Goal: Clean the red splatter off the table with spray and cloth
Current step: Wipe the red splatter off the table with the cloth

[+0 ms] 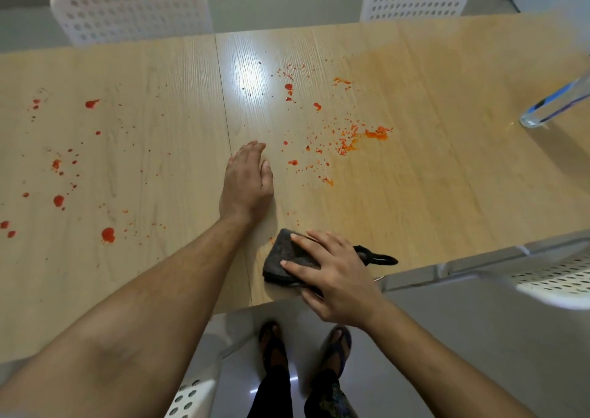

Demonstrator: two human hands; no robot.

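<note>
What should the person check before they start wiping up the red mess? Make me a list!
1. Cloth in hand: ok. The right hand rests on the dark cloth at the near table edge.
2. Left hand out of the way: not ok. The left hand lies flat on the table, beside the red splatter.
3. Splatter sprayed: cannot tell. Some spots on the right look smeared orange.
4. Spray bottle clear of the wiping: ok. The clear bottle stands at the far right.
5. Left-side spots reachable: cannot tell.
</note>
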